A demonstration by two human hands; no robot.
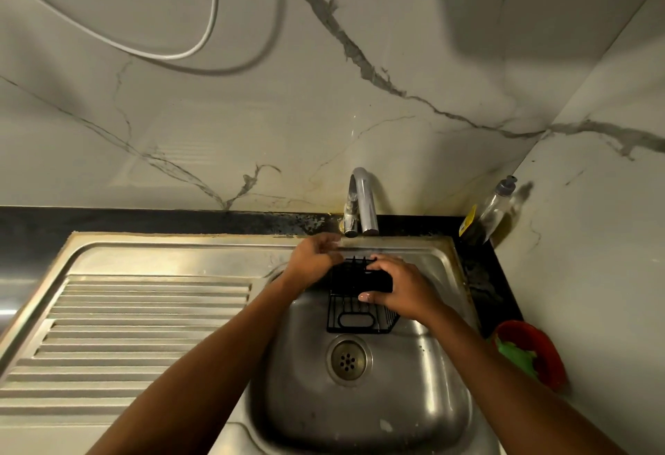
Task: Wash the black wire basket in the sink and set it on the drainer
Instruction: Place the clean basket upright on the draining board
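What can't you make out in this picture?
Head view:
- Black block under the right hand: sponge or part of the basket? Too dark to tell.
- Left hand: blurred; grip on the basket unclear.
- Tap: running water too faint to tell.
- Red bowl: green thing inside too small to name.

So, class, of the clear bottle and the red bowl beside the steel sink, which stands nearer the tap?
The clear plastic bottle with the grey cap, in the corner; the red round bowl sits further forward.
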